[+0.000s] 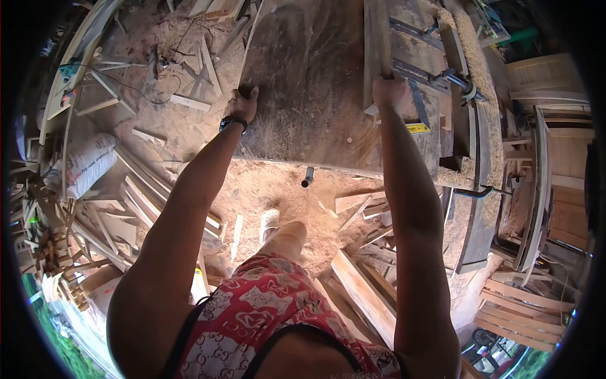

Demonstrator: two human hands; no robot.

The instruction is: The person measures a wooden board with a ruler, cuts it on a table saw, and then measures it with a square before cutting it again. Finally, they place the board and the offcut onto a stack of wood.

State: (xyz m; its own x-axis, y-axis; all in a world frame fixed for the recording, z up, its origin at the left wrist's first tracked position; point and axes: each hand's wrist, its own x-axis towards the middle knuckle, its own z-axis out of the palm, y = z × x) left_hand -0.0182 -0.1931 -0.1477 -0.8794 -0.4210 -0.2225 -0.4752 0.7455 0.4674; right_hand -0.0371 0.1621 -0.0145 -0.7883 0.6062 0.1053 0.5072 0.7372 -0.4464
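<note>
My left hand (245, 105), with a dark watch on its wrist, grips the left edge of a dusty dark wooden table top (309, 88). My right hand (390, 93) is closed on the near part of a long wooden beam (377, 38) that lies along the right side of the table top. Close to the right hand, a square with a dark blade and a yellow handle (417, 128) lies on the wood. Metal clamps (464, 82) are fixed further right.
Wood strips (189, 102) and sawdust cover the floor at left, near a white sack (89, 165). Thick boards (360, 290) lie below the table. A clamp handle (475, 192) sticks out at the near right corner. Stacked wooden panels (568, 158) stand at far right.
</note>
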